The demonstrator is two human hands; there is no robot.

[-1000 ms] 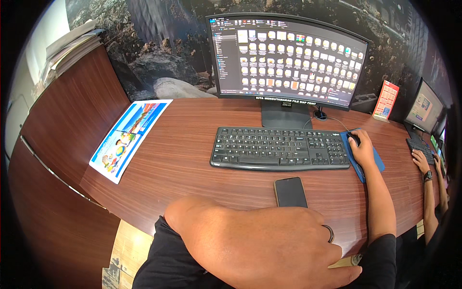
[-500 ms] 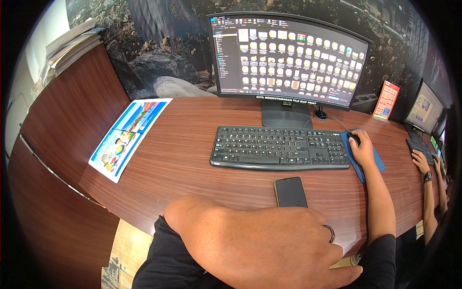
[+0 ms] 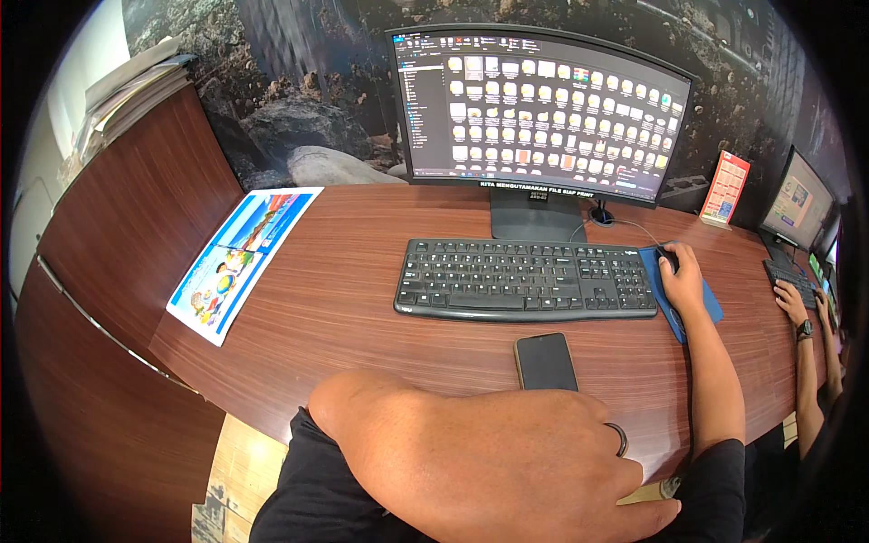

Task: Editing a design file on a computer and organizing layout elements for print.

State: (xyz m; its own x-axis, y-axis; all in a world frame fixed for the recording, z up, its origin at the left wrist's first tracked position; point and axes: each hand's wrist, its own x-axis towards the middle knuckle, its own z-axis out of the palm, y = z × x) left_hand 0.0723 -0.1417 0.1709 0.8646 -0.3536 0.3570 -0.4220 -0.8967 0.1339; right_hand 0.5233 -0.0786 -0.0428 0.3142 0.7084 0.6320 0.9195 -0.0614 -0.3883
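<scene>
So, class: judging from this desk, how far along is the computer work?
Done: the monitor already shows a window full of small file icons. In hand: the right hand rests on the mouse over the blue pad; the left hand lies idle near the phone. Left: the keyboard is untouched.

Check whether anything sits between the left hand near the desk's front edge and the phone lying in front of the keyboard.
Nothing visible does. The left hand lies close to the camera at the desk's front edge, and the dark phone lies flat just beyond its knuckles, before the keyboard. The right hand rests on the mouse, well aside.
</scene>
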